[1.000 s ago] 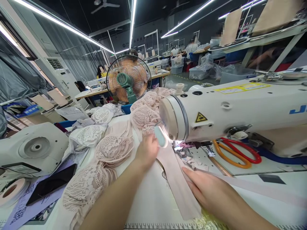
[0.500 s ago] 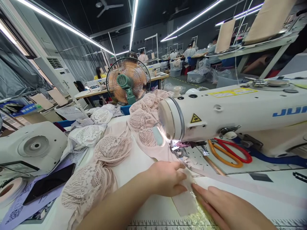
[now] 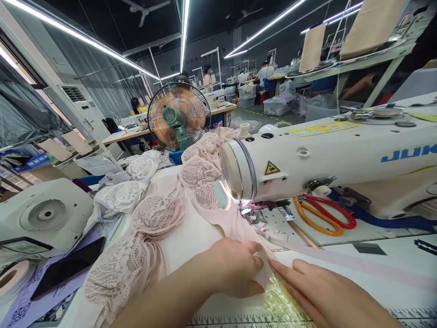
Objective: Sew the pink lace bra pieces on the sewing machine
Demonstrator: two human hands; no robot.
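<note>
Beneath the head of the white sewing machine [image 3: 307, 157], near the glow of its lamp, lies a length of pale pink fabric [image 3: 239, 228], which runs from the needle area toward the person and passes under the left hand [image 3: 235, 269]. That hand rests palm down on the fabric with its fingers bent; whether they pinch the cloth or only press on it, I cannot tell. Just beside it, the right hand [image 3: 317, 287] lies low over the white surface [image 3: 184, 246], its fingers stretched out and released, the foremost tip at the fabric's edge. Between the two hands shows a shiny yellowish patch [image 3: 283, 300], and a ruler scale [image 3: 235, 320] crosses the near edge. Left of the needle, a lace cup [image 3: 205, 196] sits next to a pale green plate [image 3: 221, 195]. Farther left, stacked lace pieces [image 3: 157, 214] line the surface, with a dark phone [image 3: 68, 269] and a tape roll [image 3: 14, 279] beyond them. To the right of the needle lie scissors [image 3: 345, 215] with orange and red handles, and a pale strip [image 3: 344, 260] stretches off past the right hand. Behind the pile stands a round fan [image 3: 173, 117].
</note>
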